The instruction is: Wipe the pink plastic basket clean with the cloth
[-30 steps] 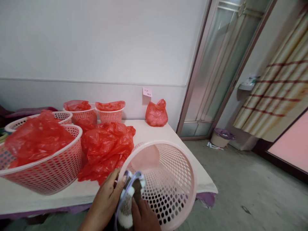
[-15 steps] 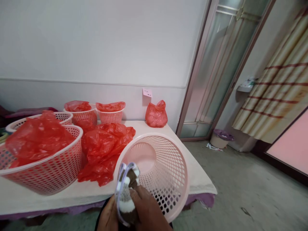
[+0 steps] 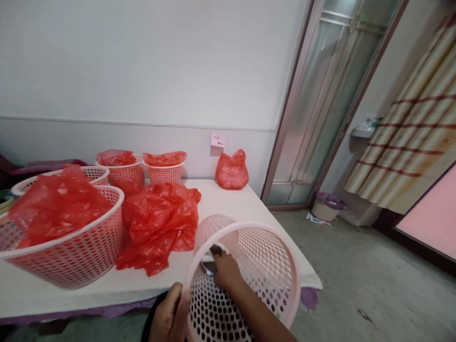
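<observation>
Right now, the cloth is inside the pink basket — the right hand goes in and holds it there. The left hand holds the basket by its edge, probably so it won't slip. The basket is tipped with its open end near, which likely makes reaching in easy. Beside it, a heap of red bags lies on the white surface. A full red bag sits farther back.

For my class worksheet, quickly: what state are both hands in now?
Left hand: closed on the tilted basket.
Right hand: closed, holding cloth inside the basket.
</observation>
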